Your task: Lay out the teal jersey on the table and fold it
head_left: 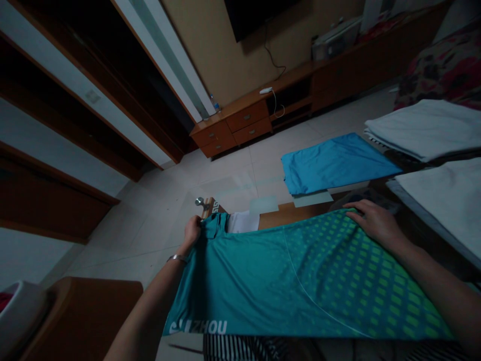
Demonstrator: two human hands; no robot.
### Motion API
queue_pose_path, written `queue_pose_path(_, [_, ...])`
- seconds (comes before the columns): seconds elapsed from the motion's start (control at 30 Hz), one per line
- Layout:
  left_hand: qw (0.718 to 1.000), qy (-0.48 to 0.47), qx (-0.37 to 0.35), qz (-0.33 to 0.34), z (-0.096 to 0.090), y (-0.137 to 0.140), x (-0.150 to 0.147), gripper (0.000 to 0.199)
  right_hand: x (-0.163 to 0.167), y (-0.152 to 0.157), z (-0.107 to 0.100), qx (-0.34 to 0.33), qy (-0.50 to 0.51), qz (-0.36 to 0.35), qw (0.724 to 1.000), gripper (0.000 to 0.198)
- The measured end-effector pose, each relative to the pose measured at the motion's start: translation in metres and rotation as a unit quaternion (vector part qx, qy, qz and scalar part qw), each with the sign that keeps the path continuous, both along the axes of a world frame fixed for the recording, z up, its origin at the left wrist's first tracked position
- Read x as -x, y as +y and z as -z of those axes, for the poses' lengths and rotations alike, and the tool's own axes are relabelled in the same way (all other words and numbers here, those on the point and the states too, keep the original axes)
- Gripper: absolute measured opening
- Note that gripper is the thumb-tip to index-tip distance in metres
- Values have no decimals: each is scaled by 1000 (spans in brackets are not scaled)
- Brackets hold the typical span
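Note:
A teal sports shirt [259, 276] with a green dotted pattern and white lettering is spread across the front of the view, folded lengthwise. My left hand [192, 230] pinches its far left corner near the collar. At the far right edge, my right hand [370, 220] grips the cloth between thumb and fingers. Between the two hands the fabric looks fairly flat with a few soft creases. Just beyond it, a folded blue garment [334, 163] lies on the glass table.
White folded clothes [428, 128] and another pale stack [447, 200] lie at the right. Past the glass tabletop stands a low wooden TV cabinet [240, 123]. A brown wooden piece of furniture [86, 316] with a white container [26, 311] is at lower left.

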State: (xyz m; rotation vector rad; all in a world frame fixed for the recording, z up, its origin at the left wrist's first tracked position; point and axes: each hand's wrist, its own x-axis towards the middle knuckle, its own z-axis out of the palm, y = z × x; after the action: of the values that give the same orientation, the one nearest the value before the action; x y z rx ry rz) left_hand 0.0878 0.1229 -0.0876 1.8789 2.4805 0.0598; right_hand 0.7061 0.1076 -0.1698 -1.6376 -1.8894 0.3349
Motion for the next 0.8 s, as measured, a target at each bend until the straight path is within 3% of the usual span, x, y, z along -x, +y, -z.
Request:
queue_pose_path(0.13, [999,-1,17,27,4,7,-1,30,0,0,0,3,-7,-2,1000,30])
queue_pose_path(0.27, [1000,3,26,-1,7,22,1,19,0,2,0,7,-4,-1,1000,29])
queue_pose_path(0.4, [998,-2,19,-54,6,46,5,32,1,3,-2,12,-1,3,1000,28])
queue_pose_path(0.53, [997,-21,4,-71,-10,63,11,35,2,1,-4,11,-3,1,1000,29])
queue_pose_path(0.67, [998,-63,12,-3,-33,49,13,31,2,0,-5,11,-9,3,1000,30])
queue_pose_path(0.8, [980,-130,100,108,-38,5,1,23,2,0,-5,6,-13,-2,1000,30])
